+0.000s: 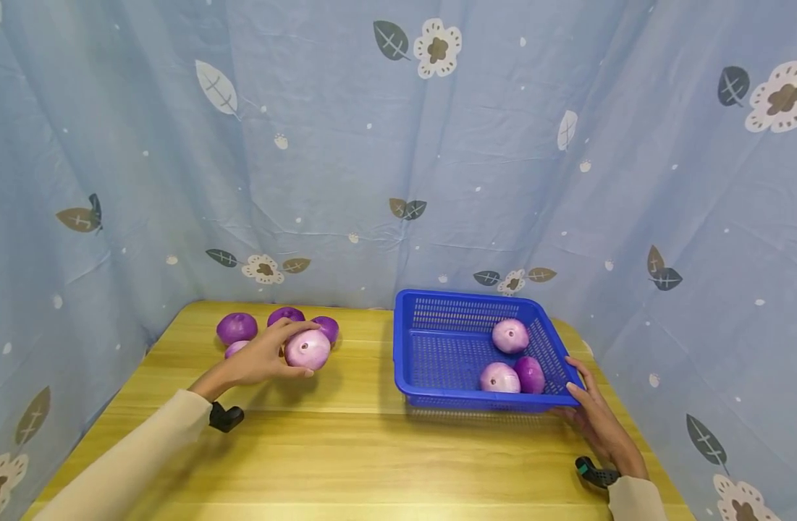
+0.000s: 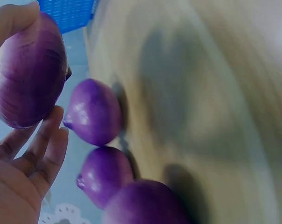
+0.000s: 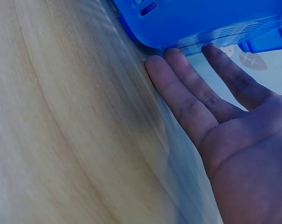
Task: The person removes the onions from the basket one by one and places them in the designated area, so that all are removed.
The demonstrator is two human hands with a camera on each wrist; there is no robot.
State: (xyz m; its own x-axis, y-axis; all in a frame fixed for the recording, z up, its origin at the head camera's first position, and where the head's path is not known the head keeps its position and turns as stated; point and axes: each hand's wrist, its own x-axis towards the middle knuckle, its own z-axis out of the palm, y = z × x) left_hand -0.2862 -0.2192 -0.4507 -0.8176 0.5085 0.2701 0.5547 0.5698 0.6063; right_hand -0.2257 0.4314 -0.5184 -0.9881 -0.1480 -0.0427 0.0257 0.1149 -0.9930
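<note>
My left hand (image 1: 303, 352) grips a pale purple onion (image 1: 315, 346) just above the wooden table (image 1: 372, 456), at the left back. In the left wrist view its fingers (image 2: 47, 140) curl round that onion (image 2: 29, 74). Several darker purple onions (image 1: 237, 327) lie close behind it on the table. A blue plastic basket (image 1: 466, 399) stands at the right with three onions (image 1: 510, 335) inside. My right hand (image 1: 590, 412) touches the basket's near right corner, thumb on the rim. Its straight fingers (image 3: 187, 93) lie against the basket's underside (image 3: 201, 18).
A blue flowered curtain (image 1: 398, 145) closes in the table on the back and both sides. Bare wood stretches between the onion pile and the basket, and along the front edge. Three loose onions (image 2: 94, 112) show in the left wrist view.
</note>
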